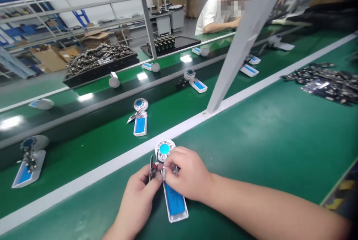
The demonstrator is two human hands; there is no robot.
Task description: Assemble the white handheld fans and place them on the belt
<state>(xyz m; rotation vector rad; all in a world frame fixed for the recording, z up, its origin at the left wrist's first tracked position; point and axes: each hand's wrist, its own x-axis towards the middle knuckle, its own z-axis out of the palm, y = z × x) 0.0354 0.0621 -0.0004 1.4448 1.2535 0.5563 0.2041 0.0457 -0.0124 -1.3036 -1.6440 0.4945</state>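
A white handheld fan unit (170,180) lies on the green bench, with a round vented head showing a blue centre and a handle covered in blue film. My left hand (137,195) pinches a small dark circuit board (152,168) against the unit's neck. My right hand (187,173) sits just beside it, its fingertips closed on the neck among thin wires. The fingers hide most of the neck, and I cannot tell how the board and unit join.
A conveyor belt (84,135) beyond a white bench edge strip (112,161) carries more fan units, such as one (140,119) with a board attached. Loose circuit boards (321,83) lie at the right. A metal post (246,42) rises from the edge. A seated co-worker (215,16) is at the far side.
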